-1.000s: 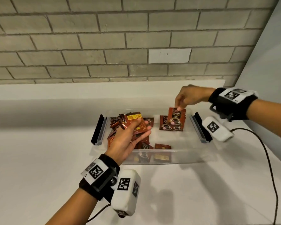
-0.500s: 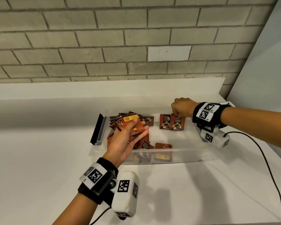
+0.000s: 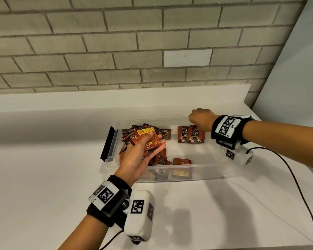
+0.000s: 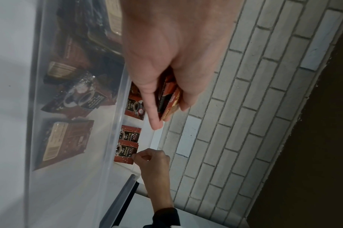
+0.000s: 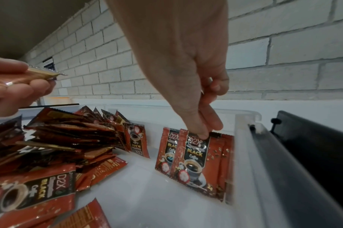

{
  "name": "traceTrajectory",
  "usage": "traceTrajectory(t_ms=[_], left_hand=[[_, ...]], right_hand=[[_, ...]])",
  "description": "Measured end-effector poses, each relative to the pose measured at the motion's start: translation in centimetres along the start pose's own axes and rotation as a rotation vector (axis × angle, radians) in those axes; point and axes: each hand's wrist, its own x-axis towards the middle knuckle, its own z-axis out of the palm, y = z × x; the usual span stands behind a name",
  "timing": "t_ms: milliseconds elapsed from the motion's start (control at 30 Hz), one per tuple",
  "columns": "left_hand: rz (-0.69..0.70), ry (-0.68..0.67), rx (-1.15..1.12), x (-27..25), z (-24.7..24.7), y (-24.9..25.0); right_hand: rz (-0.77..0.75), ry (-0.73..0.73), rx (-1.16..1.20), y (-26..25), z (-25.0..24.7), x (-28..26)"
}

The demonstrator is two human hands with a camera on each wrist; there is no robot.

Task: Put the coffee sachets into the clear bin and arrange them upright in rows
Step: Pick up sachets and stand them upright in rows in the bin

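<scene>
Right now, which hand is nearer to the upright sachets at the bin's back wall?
Right. The right hand pinches the top of an upright sachet. The left hand holds other sachets apart, over the loose pile.

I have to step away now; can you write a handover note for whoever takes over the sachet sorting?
Left hand: holds a small stack of sachets above the loose pile in the clear bin.
Right hand: pinches the top of the front upright sachet at the bin's far right corner.
Done: a few sachets stand there against the far wall.
Left: stand up the held stack, the pile and the flat ones; build rows.
</scene>
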Motion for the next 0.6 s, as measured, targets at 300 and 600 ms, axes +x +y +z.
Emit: traceTrajectory(t_ms=[300,600], left_hand=[[-0.001,0.000,-0.017,-0.1,0.0,0.0],[-0.006,-0.010,-0.030,-0.2,0.0,0.1]], right_hand=[[-0.267,-0.327,-0.013,-1.8,0.7,-0.2],[-0.235,-0.414,-0.041,-1.1,0.3,0.0]])
